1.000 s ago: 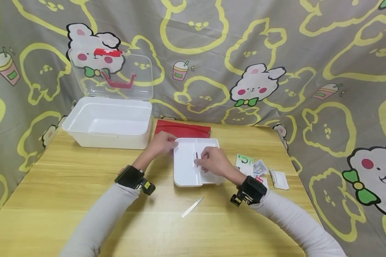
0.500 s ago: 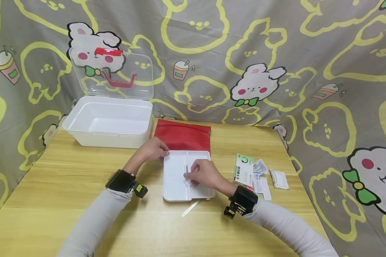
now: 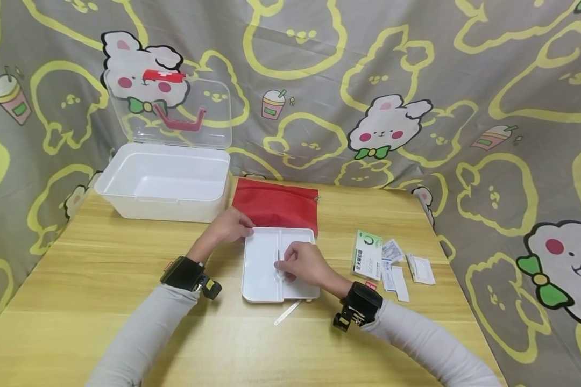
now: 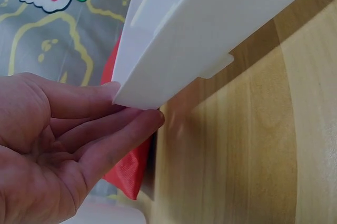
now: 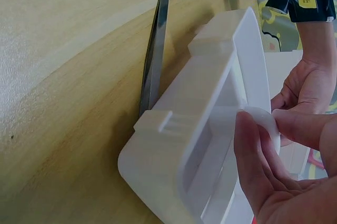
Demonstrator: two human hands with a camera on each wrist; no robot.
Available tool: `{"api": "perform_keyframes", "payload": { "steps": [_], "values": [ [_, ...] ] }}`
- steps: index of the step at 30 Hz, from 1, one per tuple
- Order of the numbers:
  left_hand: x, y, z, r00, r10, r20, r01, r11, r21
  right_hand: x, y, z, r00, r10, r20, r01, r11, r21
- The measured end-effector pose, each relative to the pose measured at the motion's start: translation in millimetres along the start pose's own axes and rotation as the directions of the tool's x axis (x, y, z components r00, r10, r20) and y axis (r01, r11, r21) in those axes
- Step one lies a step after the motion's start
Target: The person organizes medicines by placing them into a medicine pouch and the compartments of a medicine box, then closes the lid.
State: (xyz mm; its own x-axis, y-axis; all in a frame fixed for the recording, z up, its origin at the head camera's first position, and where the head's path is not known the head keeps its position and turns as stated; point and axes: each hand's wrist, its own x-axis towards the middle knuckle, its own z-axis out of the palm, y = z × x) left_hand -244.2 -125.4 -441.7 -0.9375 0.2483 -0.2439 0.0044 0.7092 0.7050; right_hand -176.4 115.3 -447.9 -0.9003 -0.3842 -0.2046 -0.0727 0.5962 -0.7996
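We located the tweezers (image 3: 287, 314) at the near edge of the white tray (image 3: 260, 269), partly covered by it in the head view. We found the tray over the wooden table (image 3: 53, 306), contact undetermined. We observed the right hand (image 3: 307, 263) pinching the tab (image 5: 260, 113) at the tray's middle. We noted a green-and-white box (image 3: 367, 259) and packets (image 3: 420, 269) right of the tray. We observed the left hand (image 3: 229, 226) pinching the tray's far left corner. We recorded a red pouch (image 3: 276, 207) behind the tray and a white case (image 3: 160, 209) behind it, leftward.
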Motion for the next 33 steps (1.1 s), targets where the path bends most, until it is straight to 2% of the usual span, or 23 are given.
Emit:
{"api": "perform_keyframes", "payload": {
  "steps": [11, 19, 22, 26, 30, 33],
  "values": [
    [3.8, -1.9, 7.7, 0.996, 0.037, -0.076, -0.036, 0.999, 0.008, 3.8, 4, 1, 0.999, 0.034, -0.028, -0.033, 0.999, 0.017],
    [6.0, -5.9, 13.6, 0.995, 0.036, -0.097, -0.032, 0.999, 0.042, 4.6, 8, 1, 0.999, 0.034, -0.026, -0.034, 0.999, 0.024],
    [6.1, -6.7, 14.6, 0.994, 0.037, -0.102, -0.032, 0.998, 0.050, 4.0, 9, 0, 1.000, 0.008, -0.018, -0.008, 0.999, -0.033],
    [5.9, -8.2, 15.2, 0.993, 0.051, -0.108, -0.046, 0.998, 0.051, 1.4, 8, -2, 0.999, -0.030, -0.017, 0.027, 0.986, -0.162],
    [6.3, -9.2, 15.6, 0.991, 0.060, -0.116, -0.056, 0.998, 0.040, -4.4, 2, -5, 0.995, -0.085, -0.048, 0.068, 0.956, -0.284],
    [6.7, -9.6, 15.5, 0.992, 0.063, -0.113, -0.058, 0.998, 0.039, -10.7, -5, -5, 0.987, -0.155, -0.043, 0.129, 0.924, -0.361]
  ]
}}
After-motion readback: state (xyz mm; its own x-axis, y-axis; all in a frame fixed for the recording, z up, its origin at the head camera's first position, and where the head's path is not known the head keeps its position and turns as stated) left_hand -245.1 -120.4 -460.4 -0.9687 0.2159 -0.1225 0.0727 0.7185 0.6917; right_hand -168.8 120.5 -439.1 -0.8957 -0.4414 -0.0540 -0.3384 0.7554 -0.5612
